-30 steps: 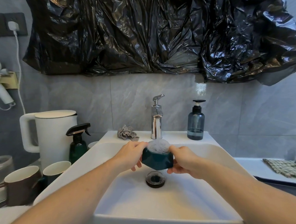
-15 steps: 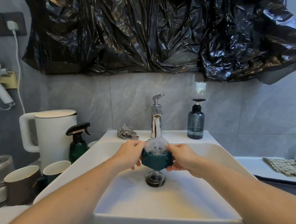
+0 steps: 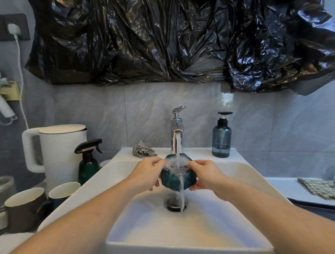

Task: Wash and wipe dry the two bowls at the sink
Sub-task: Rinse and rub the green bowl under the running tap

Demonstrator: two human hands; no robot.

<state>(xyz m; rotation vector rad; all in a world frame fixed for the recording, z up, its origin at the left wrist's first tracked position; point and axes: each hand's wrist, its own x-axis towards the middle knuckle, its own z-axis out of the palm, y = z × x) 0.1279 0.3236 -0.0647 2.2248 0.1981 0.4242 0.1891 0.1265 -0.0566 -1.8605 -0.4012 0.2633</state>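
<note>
Left of the hands, a white kettle (image 3: 63, 149), a spray bottle (image 3: 88, 160) and two mugs (image 3: 25, 207) are standing. The left hand (image 3: 145, 174) and right hand (image 3: 206, 174) are gripping a teal bowl (image 3: 177, 178) between them (water is spilling over) above the white sink (image 3: 185, 230). A soap bottle (image 3: 221, 137) is sitting beyond the right hand; black plastic (image 3: 178, 37) is hanging above on the grey tiles.

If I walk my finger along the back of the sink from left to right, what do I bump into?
White kettle → green spray bottle → crumpled grey rag → tap → blue soap bottle → checked cloth.
</note>
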